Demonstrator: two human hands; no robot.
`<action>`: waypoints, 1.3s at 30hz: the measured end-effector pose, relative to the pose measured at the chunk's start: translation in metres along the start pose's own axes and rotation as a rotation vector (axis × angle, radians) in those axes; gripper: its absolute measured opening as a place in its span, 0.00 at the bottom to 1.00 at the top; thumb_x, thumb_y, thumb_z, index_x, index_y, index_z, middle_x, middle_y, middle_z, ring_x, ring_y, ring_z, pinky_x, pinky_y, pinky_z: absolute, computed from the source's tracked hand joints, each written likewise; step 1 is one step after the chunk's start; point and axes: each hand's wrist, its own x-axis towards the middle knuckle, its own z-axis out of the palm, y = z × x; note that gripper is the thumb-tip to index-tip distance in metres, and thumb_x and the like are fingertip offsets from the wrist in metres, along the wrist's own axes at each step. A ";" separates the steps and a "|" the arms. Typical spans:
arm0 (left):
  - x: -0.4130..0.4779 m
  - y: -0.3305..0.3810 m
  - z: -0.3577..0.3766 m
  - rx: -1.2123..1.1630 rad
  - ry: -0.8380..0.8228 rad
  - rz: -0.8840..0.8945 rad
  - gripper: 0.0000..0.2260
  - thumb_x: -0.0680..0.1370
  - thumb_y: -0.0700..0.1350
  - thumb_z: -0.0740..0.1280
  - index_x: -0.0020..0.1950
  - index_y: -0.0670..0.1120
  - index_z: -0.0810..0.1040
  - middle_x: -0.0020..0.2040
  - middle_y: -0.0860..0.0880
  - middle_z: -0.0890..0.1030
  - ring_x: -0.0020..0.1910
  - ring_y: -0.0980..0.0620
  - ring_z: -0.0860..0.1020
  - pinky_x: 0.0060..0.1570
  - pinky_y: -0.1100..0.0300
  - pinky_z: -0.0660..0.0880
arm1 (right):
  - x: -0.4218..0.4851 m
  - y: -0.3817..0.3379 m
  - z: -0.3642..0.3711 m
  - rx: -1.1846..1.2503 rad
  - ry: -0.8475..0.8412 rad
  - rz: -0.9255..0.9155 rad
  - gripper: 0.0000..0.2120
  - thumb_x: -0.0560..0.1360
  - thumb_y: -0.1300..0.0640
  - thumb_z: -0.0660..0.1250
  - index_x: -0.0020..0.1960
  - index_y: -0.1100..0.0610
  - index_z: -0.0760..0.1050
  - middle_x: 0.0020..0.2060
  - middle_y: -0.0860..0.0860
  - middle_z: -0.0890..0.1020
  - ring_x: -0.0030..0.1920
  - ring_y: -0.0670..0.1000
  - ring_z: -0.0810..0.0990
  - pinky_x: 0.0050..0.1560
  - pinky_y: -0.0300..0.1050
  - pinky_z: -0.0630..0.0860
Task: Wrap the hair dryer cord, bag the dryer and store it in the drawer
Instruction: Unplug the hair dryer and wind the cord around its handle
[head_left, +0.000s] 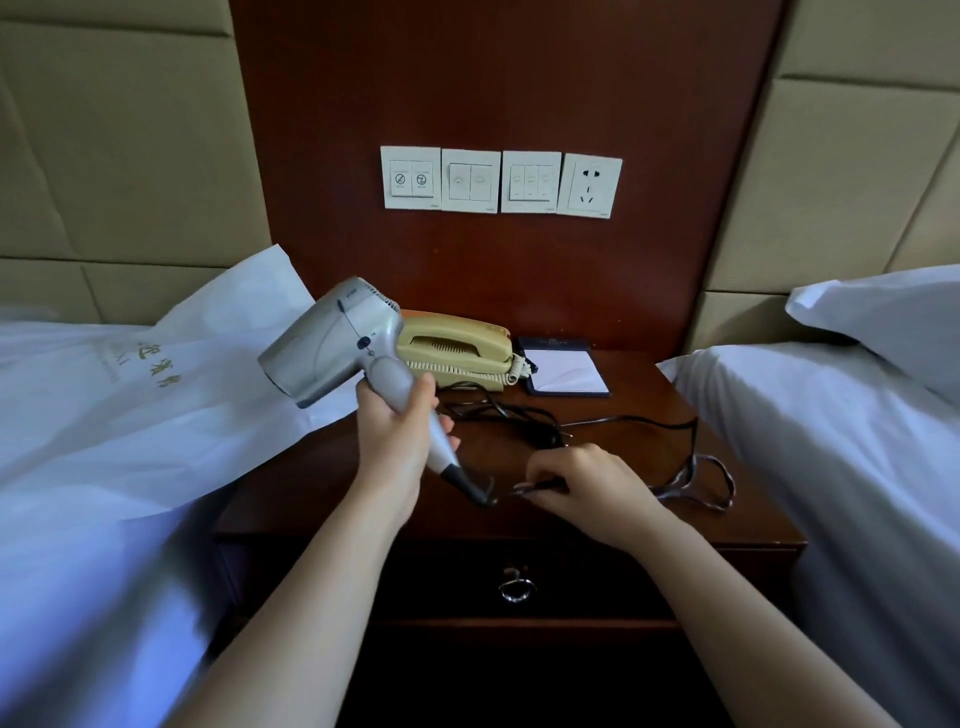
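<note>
Holds the hair dryer (332, 348) up over the left part of the nightstand (644, 384) in the left hand (397, 421), fingers and thumb curled round the grey handle, nozzle pointing left and slightly toward the near side. Pinches the cord (693, 452) with the right hand (576, 483) just right of the black sleeve at the base of the handle, fingertips closed on the black line low over the wood. Seems to stand at the very start of the wrapping: no turn of cord visible round handle or body, most of the length lying loose across the nightstand top, looping near the right edge and bunching in a tangle in front of the telephone (457, 348). Cannot pick out the plug for sure in that dark tangle; shows nothing plugged into the wall socket (589, 186), pointing to unplugging already done. Leaves nearly everything to do: coiling, bagging, stowing. Has the likely bag (171, 374), white with printed characters, lying on the left bed just beside the dryer's nozzle, apparently not yet opened. Shows the drawer (623, 577) under the nightstand top shut, ring pull (517, 590) hanging at the middle of its front, touched by neither hand
</note>
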 end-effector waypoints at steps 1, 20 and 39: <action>0.001 0.002 -0.005 0.013 0.001 -0.007 0.05 0.78 0.43 0.66 0.50 0.46 0.70 0.37 0.48 0.73 0.25 0.54 0.73 0.23 0.61 0.72 | 0.000 0.003 -0.002 -0.008 -0.013 0.008 0.06 0.73 0.49 0.67 0.45 0.52 0.77 0.41 0.47 0.81 0.44 0.51 0.79 0.40 0.45 0.71; 0.016 0.025 -0.062 0.627 -0.163 0.156 0.10 0.75 0.45 0.69 0.55 0.49 0.73 0.34 0.45 0.76 0.24 0.50 0.72 0.22 0.61 0.69 | -0.001 0.025 -0.005 -0.280 0.064 -0.203 0.21 0.73 0.36 0.55 0.43 0.49 0.80 0.36 0.43 0.76 0.41 0.47 0.76 0.45 0.36 0.62; -0.021 0.026 -0.041 0.754 -0.560 -0.044 0.10 0.77 0.53 0.64 0.54 0.50 0.77 0.32 0.48 0.72 0.22 0.55 0.68 0.21 0.66 0.63 | 0.018 -0.008 -0.030 -0.389 0.607 -0.065 0.22 0.71 0.37 0.59 0.37 0.55 0.76 0.30 0.50 0.76 0.35 0.56 0.75 0.39 0.47 0.60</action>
